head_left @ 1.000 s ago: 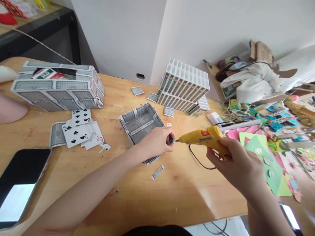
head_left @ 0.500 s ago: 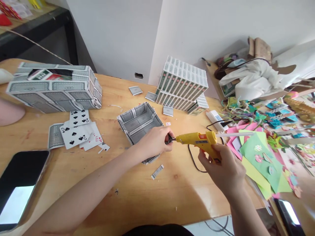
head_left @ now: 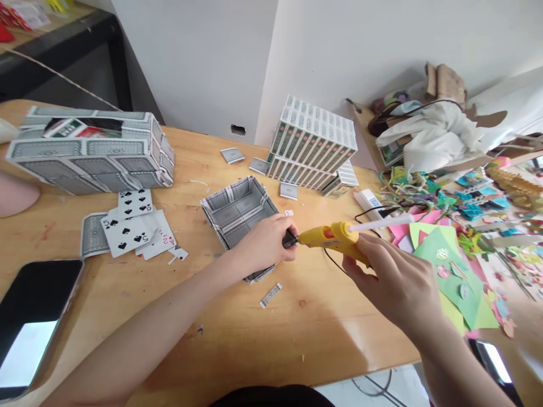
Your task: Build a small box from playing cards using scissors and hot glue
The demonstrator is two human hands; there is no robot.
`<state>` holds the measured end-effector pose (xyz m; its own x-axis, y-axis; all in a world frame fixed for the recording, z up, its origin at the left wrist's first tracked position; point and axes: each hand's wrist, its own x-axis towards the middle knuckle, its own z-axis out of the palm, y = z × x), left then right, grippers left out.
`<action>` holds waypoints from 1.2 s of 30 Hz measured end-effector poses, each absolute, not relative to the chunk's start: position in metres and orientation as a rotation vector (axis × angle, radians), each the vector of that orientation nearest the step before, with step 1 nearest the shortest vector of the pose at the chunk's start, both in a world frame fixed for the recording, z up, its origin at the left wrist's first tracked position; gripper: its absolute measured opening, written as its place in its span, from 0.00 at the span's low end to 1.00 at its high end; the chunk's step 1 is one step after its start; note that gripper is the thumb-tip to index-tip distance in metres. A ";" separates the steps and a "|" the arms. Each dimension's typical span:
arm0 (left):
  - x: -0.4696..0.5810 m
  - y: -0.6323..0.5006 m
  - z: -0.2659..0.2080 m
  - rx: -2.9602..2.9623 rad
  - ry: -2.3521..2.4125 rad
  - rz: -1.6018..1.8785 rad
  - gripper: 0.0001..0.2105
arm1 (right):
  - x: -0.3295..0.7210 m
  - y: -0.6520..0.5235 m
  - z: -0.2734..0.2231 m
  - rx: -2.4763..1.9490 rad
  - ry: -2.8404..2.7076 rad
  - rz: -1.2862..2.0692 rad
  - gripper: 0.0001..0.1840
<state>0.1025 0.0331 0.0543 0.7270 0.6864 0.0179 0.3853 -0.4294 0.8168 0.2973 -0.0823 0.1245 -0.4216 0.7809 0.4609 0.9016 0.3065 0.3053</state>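
Note:
In my right hand (head_left: 394, 277) is a yellow hot glue gun (head_left: 328, 236), its nozzle pointing left and a white glue stick (head_left: 382, 223) sticking out of its back. My left hand (head_left: 274, 240) pinches a small dark piece (head_left: 290, 239) whose kind I cannot make out; the nozzle tip meets it or is right beside it. Behind and partly under that hand lies an open box made of playing cards (head_left: 241, 212), its near right side hidden. A narrow cut card strip (head_left: 270, 295) rests on the table in front.
Stacked card packs (head_left: 314, 141) stand at the back, with several folded cards nearby. At left are a large card-covered box (head_left: 89, 152), loose playing cards (head_left: 131, 232) and a phone (head_left: 38, 316). A power strip (head_left: 369, 203), coloured paper (head_left: 449, 271) and craft pieces crowd the right.
The glue gun has turned, its back end swinging left and up, and my right hand has rolled over with it. My left hand stays in nearly the same place.

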 end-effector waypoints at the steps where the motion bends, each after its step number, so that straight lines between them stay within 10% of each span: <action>1: 0.102 0.033 0.054 2.068 0.801 0.451 0.09 | 0.299 -0.086 0.122 -1.550 -2.317 -0.773 0.11; 11: 0.101 0.032 0.052 2.031 0.814 0.471 0.09 | 0.296 -0.114 0.069 -1.886 -1.643 -0.689 0.13; 20: 0.094 0.030 0.054 1.957 0.839 0.490 0.07 | 0.286 -0.117 0.054 -1.885 -0.990 0.045 0.19; 36: 0.032 0.024 0.084 1.659 0.899 0.798 0.09 | 0.241 -0.086 0.076 -1.661 -0.910 0.404 0.16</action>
<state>0.0320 0.0242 0.0843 0.4975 0.8646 0.0705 0.1728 -0.1785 0.9687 0.2410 -0.0858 0.0761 0.6414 0.7418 0.1958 0.3523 -0.0581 -0.9341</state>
